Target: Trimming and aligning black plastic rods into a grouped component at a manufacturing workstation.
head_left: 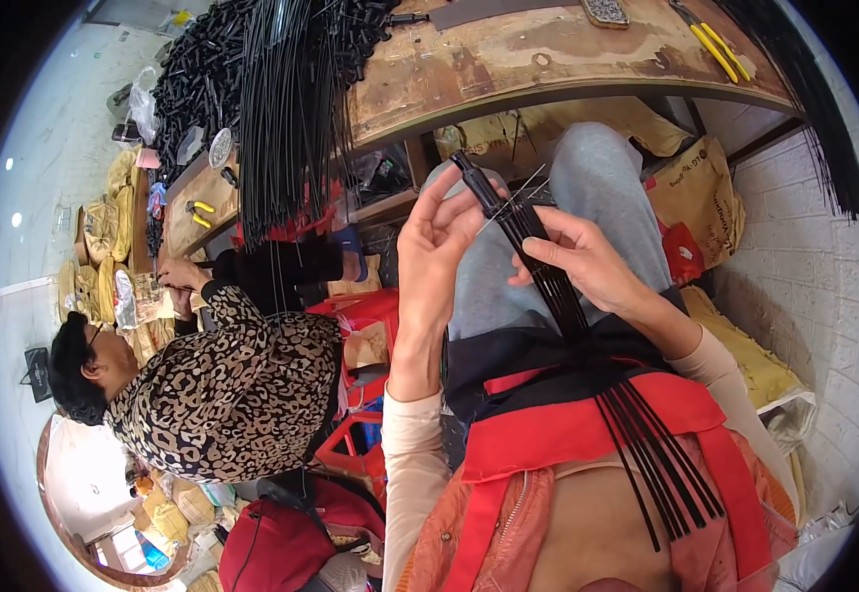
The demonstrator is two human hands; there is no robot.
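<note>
A black umbrella frame (538,252) slants across my lap, its long thin ribs (653,459) fanning down over my red apron (587,424). Around its upper end, by the black plastic tube (474,178), the fingers of my left hand (436,237) are closed. My right hand (587,261) grips the bundled ribs a little lower, thumb on top. Between the two hands, thin bright wires (523,197) stick out crosswise from the ribs' joint. Exactly how the wires pass through the joint is too small to make out.
A worn wooden table (548,69) stands ahead, with yellow-handled pliers (720,51) on it. Long black rods (286,118) hang over its left edge beside a heap of black plastic parts (192,89). More rods (824,128) hang at right. A co-worker (232,385) sits at left.
</note>
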